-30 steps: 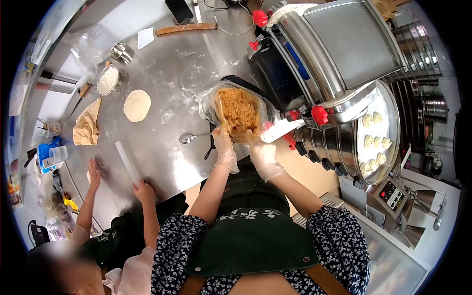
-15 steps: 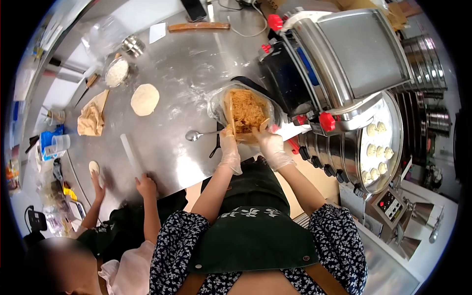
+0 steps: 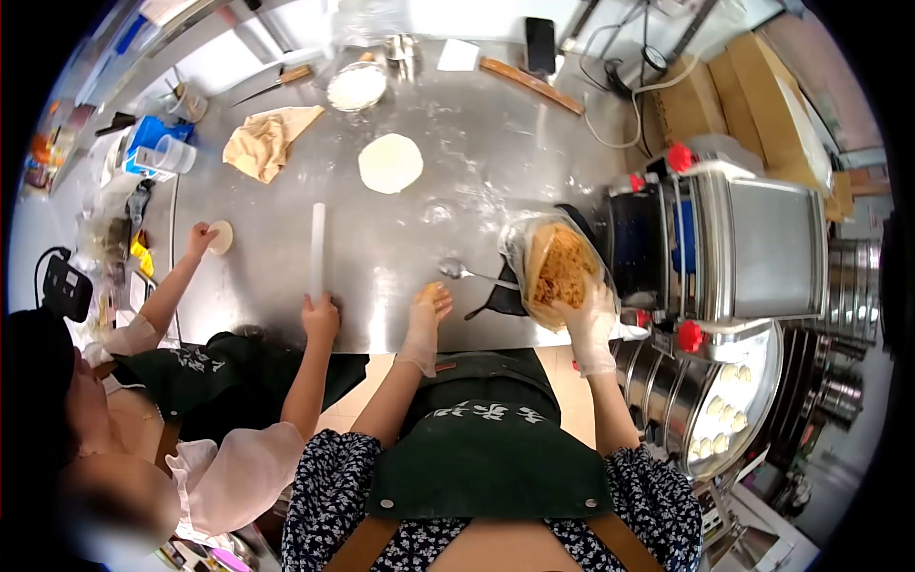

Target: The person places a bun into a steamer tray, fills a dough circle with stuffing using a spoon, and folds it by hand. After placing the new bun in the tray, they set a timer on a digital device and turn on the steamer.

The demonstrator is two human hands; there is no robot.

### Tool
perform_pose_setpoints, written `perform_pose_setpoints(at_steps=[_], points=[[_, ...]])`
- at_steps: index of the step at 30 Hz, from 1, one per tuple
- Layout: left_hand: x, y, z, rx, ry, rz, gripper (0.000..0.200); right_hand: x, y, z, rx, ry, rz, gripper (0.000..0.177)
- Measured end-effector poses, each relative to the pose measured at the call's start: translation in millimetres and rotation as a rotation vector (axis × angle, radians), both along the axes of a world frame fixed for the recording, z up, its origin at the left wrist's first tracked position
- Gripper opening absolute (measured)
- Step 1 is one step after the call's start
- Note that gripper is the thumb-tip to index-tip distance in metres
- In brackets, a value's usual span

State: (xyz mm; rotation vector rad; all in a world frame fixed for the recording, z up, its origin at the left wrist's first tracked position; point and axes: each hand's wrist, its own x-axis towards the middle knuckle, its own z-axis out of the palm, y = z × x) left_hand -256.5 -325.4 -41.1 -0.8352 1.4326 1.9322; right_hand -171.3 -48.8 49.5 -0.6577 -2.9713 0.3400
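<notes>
A clear plastic bag (image 3: pixel 516 234) of orange-brown, crumbly filling (image 3: pixel 564 262) stands at the table's front right. My right hand (image 3: pixel 593 324), in a clear glove, grips the bag's near right edge, its fingertips over the filling. Left of the bag, my gloved left hand (image 3: pixel 429 315) is raised near the table edge, fingers loosely apart, with orange-yellow stains on the fingertips. It holds nothing that I can see. Between that hand and the bag lies a metal spoon (image 3: pixel 455 270). Under the bag, a black cloth-like item (image 3: pixel 499 299) partly shows.
On the steel table (image 3: pixel 286 238) lie a flat dough round (image 3: pixel 391 163), a bowl of flour (image 3: pixel 356 87) and a crumpled cloth (image 3: pixel 262 143). At left, a co-worker holds a small dough disc (image 3: pixel 220 237) and a white rolling pin (image 3: pixel 317 248). A roller machine (image 3: pixel 724 253) and steamers (image 3: pixel 734 410) stand right.
My left hand has let go of the bag and moved left. My right hand stays at the bag. The view has turned, and the co-worker has grasped the dough disc.
</notes>
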Motion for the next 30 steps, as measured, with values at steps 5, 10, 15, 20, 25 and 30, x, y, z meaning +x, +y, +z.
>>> perform_pose_setpoints(at_steps=[5, 10, 15, 20, 25, 30], points=[[-35.7, -19.1, 0.2, 0.122, 0.025, 0.134, 0.033, -167.3, -66.7, -20.4, -0.741, 0.229, -0.061, 0.034], [-69.8, -29.6, 25.2, 0.158, 0.021, 0.243, 0.031, -325.0, -131.7, -81.9, -0.725, 0.111, 0.080, 0.030], [-77.7, -44.7, 13.0, 0.189, -0.032, 0.320, 0.030, -409.6, -167.7, -124.7, -0.238, 0.012, 0.159, 0.030], [-104.6, -46.6, -1.1, 0.166, -0.097, 0.368, 0.028, -437.9, -166.9, -131.3, -0.397, -0.328, 0.040, 0.028], [-129.0, -46.9, -10.0, 0.202, -0.116, 0.364, 0.028, -430.7, -172.2, -99.6, -0.503, -0.254, 0.037, 0.022], [-138.8, -49.9, -17.2, 0.206, -0.096, 0.389, 0.029, -423.3, -168.4, -98.7, -0.358, -0.213, 0.239, 0.025]])
